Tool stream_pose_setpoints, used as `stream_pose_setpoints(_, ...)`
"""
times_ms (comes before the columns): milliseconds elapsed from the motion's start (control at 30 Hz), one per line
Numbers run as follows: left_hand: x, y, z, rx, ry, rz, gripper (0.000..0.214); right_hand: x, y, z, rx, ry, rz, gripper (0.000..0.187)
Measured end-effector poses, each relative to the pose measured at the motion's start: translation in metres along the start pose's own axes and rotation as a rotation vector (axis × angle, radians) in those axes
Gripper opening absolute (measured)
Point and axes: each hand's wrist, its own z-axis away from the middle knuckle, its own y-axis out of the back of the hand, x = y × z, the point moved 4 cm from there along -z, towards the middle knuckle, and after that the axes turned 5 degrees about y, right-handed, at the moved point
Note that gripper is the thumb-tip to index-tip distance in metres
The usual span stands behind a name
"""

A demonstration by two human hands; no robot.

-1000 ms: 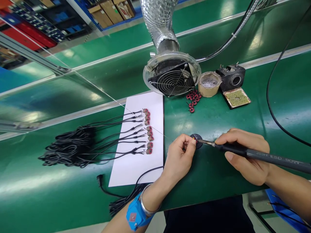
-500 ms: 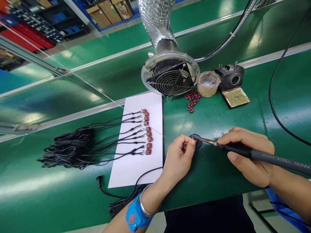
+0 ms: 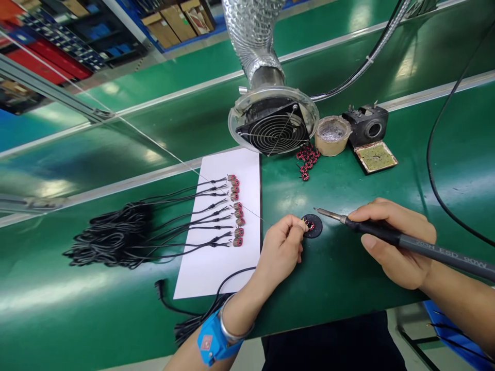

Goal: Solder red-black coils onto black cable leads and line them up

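Observation:
My left hand (image 3: 284, 245) is closed in a pinch at the left edge of a small red-and-black ring (image 3: 310, 225). The ring lies on a round black disc (image 3: 316, 230); what sits between the fingertips is too small to make out. A thin wire (image 3: 216, 186) slants down from the upper left toward this hand. My right hand (image 3: 398, 242) grips a soldering iron (image 3: 410, 243) like a pen. Its metal tip is just above and right of the ring, apart from it. A blue wrist strap (image 3: 218, 337) is around my left wrist.
On white paper (image 3: 216, 268) lie several small coil parts (image 3: 237, 232), beside black cables (image 3: 116, 232). A fume fan (image 3: 276, 129) hangs ahead, near a pile of red-and-black rings (image 3: 307, 157), a round tub (image 3: 332, 144) and an iron stand (image 3: 369, 126) with sponge (image 3: 375, 156).
The soldering iron's tip has lifted up and away from the ring. My left fingertips have shifted slightly left, and more of the ring and disc now shows.

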Motion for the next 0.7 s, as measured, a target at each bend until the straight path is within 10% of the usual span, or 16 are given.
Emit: stream_pose_setpoints(700,-0.0009,0.0,0.0081,-0.092,-0.044,-0.051,0.03,0.0079,0.0015,0.0035,0.008,0.075,0.025,0.023)
